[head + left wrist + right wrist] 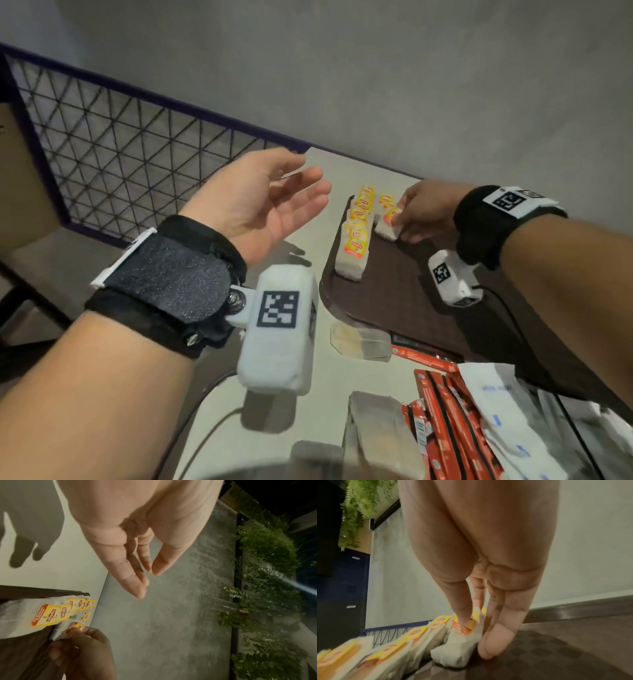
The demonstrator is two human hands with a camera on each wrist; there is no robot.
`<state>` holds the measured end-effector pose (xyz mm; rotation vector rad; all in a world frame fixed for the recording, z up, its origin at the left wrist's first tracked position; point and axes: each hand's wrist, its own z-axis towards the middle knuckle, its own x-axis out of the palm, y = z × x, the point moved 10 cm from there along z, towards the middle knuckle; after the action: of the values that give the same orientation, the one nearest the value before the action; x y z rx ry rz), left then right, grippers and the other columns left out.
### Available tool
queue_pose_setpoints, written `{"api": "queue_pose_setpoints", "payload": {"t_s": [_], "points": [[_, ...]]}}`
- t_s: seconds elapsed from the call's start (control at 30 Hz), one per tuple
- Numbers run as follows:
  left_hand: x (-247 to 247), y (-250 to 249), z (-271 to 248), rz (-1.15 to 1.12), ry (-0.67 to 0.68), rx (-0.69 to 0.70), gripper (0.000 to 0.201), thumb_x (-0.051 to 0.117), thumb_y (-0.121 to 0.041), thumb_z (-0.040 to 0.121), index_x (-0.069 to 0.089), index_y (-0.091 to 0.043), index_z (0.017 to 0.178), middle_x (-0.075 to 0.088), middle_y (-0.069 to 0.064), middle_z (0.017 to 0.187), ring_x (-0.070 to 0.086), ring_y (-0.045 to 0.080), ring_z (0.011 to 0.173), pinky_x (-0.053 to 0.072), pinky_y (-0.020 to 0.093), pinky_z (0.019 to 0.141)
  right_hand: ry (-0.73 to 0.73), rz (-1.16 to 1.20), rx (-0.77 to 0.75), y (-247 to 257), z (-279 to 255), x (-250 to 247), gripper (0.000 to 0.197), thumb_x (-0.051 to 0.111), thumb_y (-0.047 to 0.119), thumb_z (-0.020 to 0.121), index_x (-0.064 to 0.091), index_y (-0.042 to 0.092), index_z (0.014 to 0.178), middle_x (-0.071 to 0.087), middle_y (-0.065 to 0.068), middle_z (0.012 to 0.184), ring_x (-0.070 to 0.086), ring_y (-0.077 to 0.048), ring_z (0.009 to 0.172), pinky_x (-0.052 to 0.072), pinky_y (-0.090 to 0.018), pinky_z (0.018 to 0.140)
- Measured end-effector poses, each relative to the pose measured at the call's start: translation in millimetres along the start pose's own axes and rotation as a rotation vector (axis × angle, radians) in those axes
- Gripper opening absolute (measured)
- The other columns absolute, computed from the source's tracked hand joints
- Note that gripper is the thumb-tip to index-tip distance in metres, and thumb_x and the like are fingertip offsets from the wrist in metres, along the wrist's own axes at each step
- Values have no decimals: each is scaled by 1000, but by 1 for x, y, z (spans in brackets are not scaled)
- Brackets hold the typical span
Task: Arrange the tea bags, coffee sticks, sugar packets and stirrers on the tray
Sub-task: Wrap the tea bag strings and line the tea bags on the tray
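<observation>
We are holding our right hand over the far end of the brown tray, with thumb and fingers pinching the top of one tea bag that is standing on the tray's textured floor. In the right wrist view, the thumb is pressing on the bag's yellow-and-red tag while the other fingers are backing it from the opposite side.

Just beside that bag, a row of tea bags is leaning along the tray's left edge, each one white with a yellow tag. In the left wrist view, the nearest tag is reading "Lipton" on a red band; a line of smaller red print is running along its edge, possibly "America's favorite tea", but it is too small to confirm.

We are keeping our left hand raised above the pale table, well apart from the tray, palm turned inward, fingers straight and relaxed, gripping nothing.

Off the tray, at the near right, red coffee sticks are lying in a loose fan on the table. White packets with blue print are lying partly over them; their print is blurred and unreadable. A translucent wrapped item is lying just beside the tray's near corner.
</observation>
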<state>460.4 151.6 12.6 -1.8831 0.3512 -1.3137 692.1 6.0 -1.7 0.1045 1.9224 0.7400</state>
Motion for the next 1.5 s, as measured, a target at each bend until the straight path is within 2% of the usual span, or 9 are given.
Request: {"api": "queue_pose_setpoints", "payload": {"t_s": [0.1,0.2,0.33,0.53,0.67,0.83,0.97,1.17,1.5], "points": [[-4,3,3,1,-21,-7,11,58,-9,98,58,-3,107,69,8,75,73,18,62,58,24,51,-10,54,13,6,-5,2,16,72,-6,88,59,3,91,66,-21,88,70,-31,82,60,-47,88],[-7,8,3,14,-34,-19,9,58,-9,98,58,-4,105,69,8,74,73,18,62,58,24,53,-31,41,18,11,-9,3,39,72,-14,84,61,-7,121,69,-25,97,73,-35,94,59,-49,92],[-9,9,3,29,-32,-8,16,59,-8,97,59,-3,112,68,8,76,73,18,65,59,24,56,-90,-52,5,19,-14,0,49,72,-14,84,57,-5,130,67,-17,87,70,-29,75,64,-39,73],[-15,6,2,19,-55,11,15,59,-7,97,58,-3,111,68,9,80,73,19,69,59,25,59,-278,-535,-176,47,-45,-24,42,75,23,87,59,8,123,69,-12,102,69,-29,79,60,-39,72],[-19,7,1,25,-76,9,12,58,-7,98,59,-3,108,68,10,82,73,19,70,59,24,61,-89,-521,-480,75,-115,9,4,74,26,86,74,23,88,76,-2,80,71,-23,68,58,-32,66],[-19,7,1,25,-78,3,7,59,-7,97,60,-3,102,69,9,78,73,19,69,59,25,61,266,-663,-614,66,-200,88,19,73,43,87,78,26,81,75,8,73,68,-5,67,55,-23,65],[-18,5,-1,24,-76,9,4,59,-7,97,60,-3,98,68,9,75,73,19,67,60,24,60,101,-778,-693,71,-210,112,41,68,53,90,72,16,73,68,2,67,63,-13,62,53,-30,59],[-19,2,-2,0,-69,18,8,59,-7,97,59,-3,104,67,10,80,73,19,70,60,25,61,14,-825,-652,77,-205,123,48,65,35,96,35,21,62,46,1,64,47,-14,54,37,-27,51],[-16,7,-2,-28,-67,2,14,59,-7,98,56,-3,111,67,11,80,72,20,70,60,25,61,46,-764,-706,77,-206,120,27,65,28,94,65,13,72,64,-4,70,61,-21,61,51,-31,56]]}}
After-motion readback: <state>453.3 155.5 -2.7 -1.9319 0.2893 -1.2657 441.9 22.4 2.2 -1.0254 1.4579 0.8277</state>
